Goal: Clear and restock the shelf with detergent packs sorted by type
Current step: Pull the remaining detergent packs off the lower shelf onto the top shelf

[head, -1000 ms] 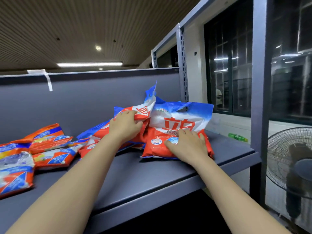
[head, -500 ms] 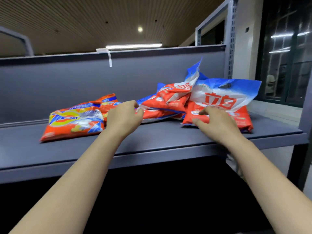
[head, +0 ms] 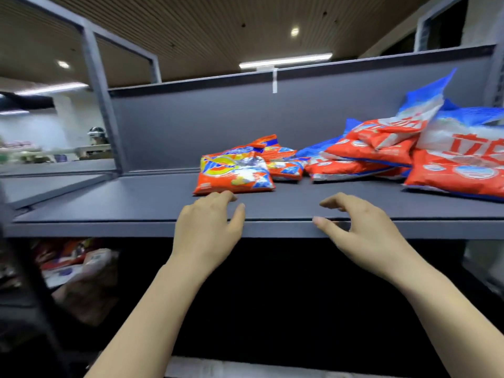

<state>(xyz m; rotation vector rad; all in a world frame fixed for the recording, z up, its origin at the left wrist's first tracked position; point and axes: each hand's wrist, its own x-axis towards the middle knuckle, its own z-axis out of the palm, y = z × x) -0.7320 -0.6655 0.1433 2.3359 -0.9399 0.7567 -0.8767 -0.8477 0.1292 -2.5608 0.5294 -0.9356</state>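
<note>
Both hands hover empty at the shelf's (head: pixel 136 203) front edge: left hand (head: pixel 207 230) and right hand (head: pixel 365 230), fingers loosely spread, holding nothing. The orange packs (head: pixel 234 173) lie mid-shelf just beyond the left hand; the red-and-blue packs (head: pixel 381 151) are heaped toward the right end.

Stockroom or shop: grey metal shelving (head: pixel 163 227) with detergent packs (head: pixel 234 170)

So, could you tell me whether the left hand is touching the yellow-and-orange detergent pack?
Cannot tell: in the head view the left hand's fingertips overlap the pack's front edge, hiding contact or gap.
</note>
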